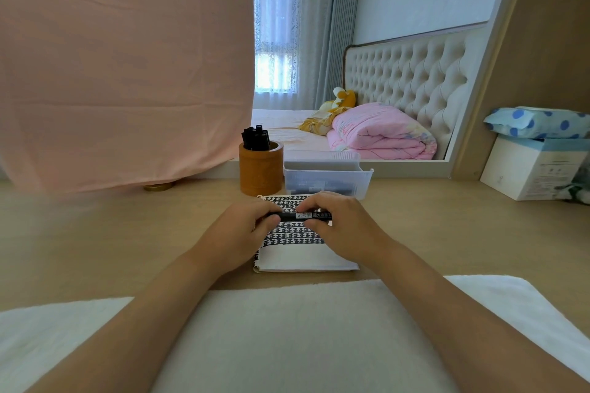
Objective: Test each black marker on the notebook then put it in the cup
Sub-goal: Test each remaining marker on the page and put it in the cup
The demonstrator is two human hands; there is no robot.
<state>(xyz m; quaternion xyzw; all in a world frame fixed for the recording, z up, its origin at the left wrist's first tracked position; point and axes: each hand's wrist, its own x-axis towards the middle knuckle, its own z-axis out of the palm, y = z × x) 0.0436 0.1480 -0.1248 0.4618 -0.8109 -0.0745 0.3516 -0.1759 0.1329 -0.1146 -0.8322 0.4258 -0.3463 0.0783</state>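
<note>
A black marker (301,216) with a white label lies level between both hands, just above the notebook (303,254). My left hand (238,230) grips its left end, and my right hand (343,226) pinches the labelled barrel. The notebook's open page carries rows of black test marks across its upper part; its lower part is blank. Behind it to the left stands a brown cup (261,171) holding several black markers (255,137). Whether the cap is on is hidden by my fingers.
A clear plastic box (329,177) with dark markers inside sits behind the notebook, right of the cup. A white cardboard box (530,169) with a dotted packet on top stands at the right. Pink cloth (127,67) hangs at the left; a mirror is behind.
</note>
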